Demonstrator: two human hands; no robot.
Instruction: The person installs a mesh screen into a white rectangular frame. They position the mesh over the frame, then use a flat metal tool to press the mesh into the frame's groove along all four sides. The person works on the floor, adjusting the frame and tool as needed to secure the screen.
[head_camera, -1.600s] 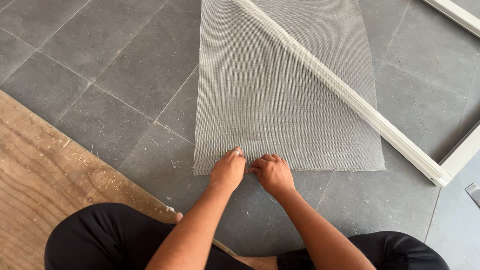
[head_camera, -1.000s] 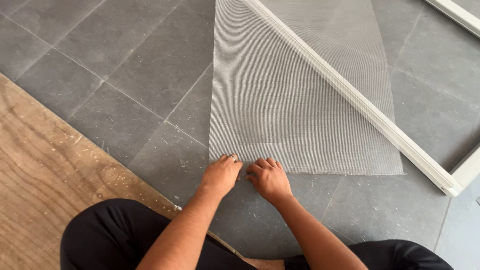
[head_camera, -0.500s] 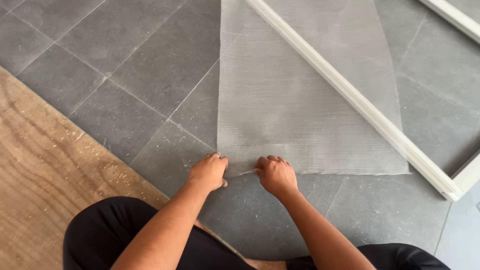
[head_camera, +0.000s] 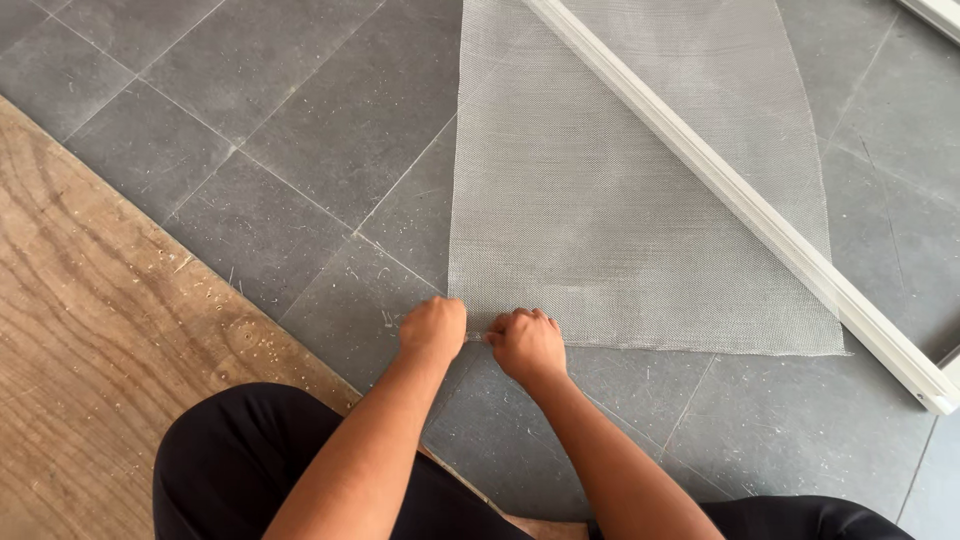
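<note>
Black cloth of my trousers (head_camera: 250, 450) fills the near edge at six o'clock, knees spread wide as I crouch on the floor. From there both forearms run up toward twelve. My left hand (head_camera: 433, 328) is curled into a fist at the near left corner of the grey mesh sheet (head_camera: 600, 200), and my right hand (head_camera: 527, 344) sits just beside it at three o'clock of the left, also closed — fingers tucked down on the mesh's near edge. Between the two fists I can make out a short pale strand or sliver of the edge, pinched from both sides; whether it is a loose thread or a fold of the mesh I cannot tell.

Plywood board (head_camera: 90, 330) lies at nine o'clock, its grain and a scatter of sawdust showing, its edge cutting diagonally across the grey stone tiles (head_camera: 280, 110).

Beyond my hands the mesh stretches flat toward twelve o'clock, its near edge cut roughly straight. A white frame rail (head_camera: 740, 205) lies across the sheet on the diagonal, from twelve o'clock down to a corner at four o'clock, resting on top of the mesh.

As far as I can judge, the sheet is laid out and cut but not yet fixed into the frame — I am only working its near corner, and the rest of the edge looks untouched.
</note>
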